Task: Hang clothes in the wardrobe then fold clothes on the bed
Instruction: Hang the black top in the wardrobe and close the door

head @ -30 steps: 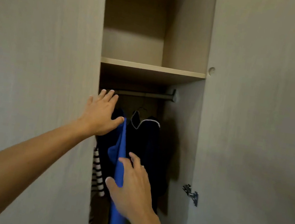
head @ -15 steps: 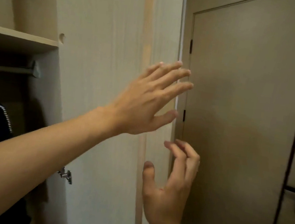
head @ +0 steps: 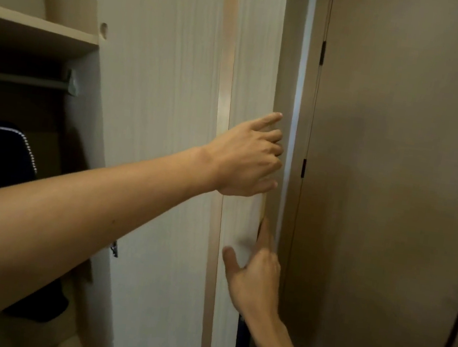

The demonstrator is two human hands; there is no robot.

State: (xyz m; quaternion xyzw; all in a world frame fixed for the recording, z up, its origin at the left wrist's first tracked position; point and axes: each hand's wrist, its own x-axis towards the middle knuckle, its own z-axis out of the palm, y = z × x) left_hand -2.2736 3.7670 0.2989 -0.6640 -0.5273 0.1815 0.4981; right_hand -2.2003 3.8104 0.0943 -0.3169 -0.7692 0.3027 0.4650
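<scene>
Stretches the bare left arm (head: pixel 67 224) far across, left hand (head: pixel 249 158) curling its fingers over the door edge (head: pixel 288 64), first finger straighter. Holds the right hand (head: pixel 254 277) up just below, thumb spread wide, other fingers mostly hidden.

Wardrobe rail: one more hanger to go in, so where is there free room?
On the rail, the stretch between the dark garment and the right bracket looks bare; so does the shelf above. The garment crowds the left end.

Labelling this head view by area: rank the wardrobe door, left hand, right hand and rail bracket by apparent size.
1. wardrobe door
2. left hand and right hand: look alike, so unranked
3. rail bracket
</scene>
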